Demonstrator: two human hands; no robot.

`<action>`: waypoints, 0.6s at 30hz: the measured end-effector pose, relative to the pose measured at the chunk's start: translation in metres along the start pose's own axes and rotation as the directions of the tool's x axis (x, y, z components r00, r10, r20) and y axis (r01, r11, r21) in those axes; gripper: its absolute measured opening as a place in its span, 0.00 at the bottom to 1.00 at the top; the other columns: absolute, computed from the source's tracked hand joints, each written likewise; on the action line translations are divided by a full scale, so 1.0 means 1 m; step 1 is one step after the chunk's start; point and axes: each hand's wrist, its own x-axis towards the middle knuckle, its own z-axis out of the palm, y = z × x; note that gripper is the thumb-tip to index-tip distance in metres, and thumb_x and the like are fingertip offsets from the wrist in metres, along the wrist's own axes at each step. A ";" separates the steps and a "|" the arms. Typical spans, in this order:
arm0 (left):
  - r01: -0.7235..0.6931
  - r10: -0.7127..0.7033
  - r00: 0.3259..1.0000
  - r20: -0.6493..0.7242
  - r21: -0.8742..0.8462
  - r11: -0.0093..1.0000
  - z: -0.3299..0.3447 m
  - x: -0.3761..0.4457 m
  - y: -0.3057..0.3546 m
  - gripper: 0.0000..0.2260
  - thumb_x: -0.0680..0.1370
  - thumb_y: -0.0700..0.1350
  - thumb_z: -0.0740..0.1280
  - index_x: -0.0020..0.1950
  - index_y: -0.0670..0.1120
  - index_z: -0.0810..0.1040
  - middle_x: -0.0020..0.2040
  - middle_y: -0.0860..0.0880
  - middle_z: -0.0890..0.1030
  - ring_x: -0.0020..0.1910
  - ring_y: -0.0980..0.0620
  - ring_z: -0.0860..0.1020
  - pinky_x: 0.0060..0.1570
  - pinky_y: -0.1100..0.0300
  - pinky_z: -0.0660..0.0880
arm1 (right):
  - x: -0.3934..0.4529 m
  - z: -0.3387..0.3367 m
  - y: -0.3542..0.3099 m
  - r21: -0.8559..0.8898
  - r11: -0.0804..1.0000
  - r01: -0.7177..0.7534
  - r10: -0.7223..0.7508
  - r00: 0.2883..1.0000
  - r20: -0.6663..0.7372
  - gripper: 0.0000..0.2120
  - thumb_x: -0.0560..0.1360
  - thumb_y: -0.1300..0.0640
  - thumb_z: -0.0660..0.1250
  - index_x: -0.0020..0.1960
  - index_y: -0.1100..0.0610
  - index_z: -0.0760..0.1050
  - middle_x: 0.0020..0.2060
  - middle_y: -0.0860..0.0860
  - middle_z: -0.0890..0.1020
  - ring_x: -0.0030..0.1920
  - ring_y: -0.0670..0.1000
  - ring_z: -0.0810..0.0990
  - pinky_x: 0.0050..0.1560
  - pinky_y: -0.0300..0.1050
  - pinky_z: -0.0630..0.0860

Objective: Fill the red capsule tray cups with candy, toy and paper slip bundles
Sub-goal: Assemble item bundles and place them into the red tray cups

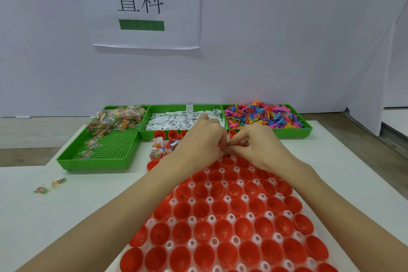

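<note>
**Both hands pinching at the tray's far end**

Three green bins are sitting at the back: the left bin is holding candy packets, the middle bin paper slips, the right bin coloured toys. The left hand and right hand are meeting fingertip to fingertip, pinching something small and white over the far cups of the red capsule tray. Its near cups are lying empty. Filled cups are showing beside the left hand. Two loose packets are lying on the table.

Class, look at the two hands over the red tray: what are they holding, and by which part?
Both the left hand and right hand pinch something small and white at their fingertips; what it is, and which part is gripped, cannot be told.
</note>
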 end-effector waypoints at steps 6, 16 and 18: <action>0.011 -0.010 1.000 0.014 -0.027 1.000 -0.004 -0.002 -0.001 0.06 0.74 0.51 0.77 0.46 0.50 0.88 0.44 0.56 0.76 0.49 0.53 0.66 0.47 0.66 0.59 | -0.001 -0.025 -0.001 0.071 0.997 -0.039 0.044 0.997 -0.064 0.04 0.76 0.53 0.74 0.47 0.46 0.88 0.35 0.35 0.84 0.40 0.32 0.81 0.41 0.27 0.74; 0.269 -0.316 0.926 -0.206 -0.227 0.936 -0.048 -0.055 -0.051 0.04 0.78 0.45 0.72 0.49 0.48 0.88 0.46 0.54 0.85 0.40 0.61 0.79 0.43 0.68 0.73 | -0.042 -0.047 -0.018 0.347 0.937 -0.040 0.077 0.993 -0.093 0.06 0.78 0.52 0.72 0.45 0.45 0.87 0.40 0.42 0.87 0.43 0.42 0.85 0.48 0.42 0.81; 0.403 -0.423 0.878 -0.224 -0.133 0.906 -0.049 -0.071 -0.078 0.07 0.79 0.44 0.71 0.56 0.45 0.85 0.55 0.47 0.84 0.51 0.50 0.80 0.55 0.58 0.76 | -0.052 -0.041 -0.025 0.385 0.922 -0.049 0.084 0.994 -0.072 0.06 0.78 0.52 0.72 0.45 0.46 0.87 0.42 0.43 0.87 0.45 0.43 0.85 0.50 0.43 0.83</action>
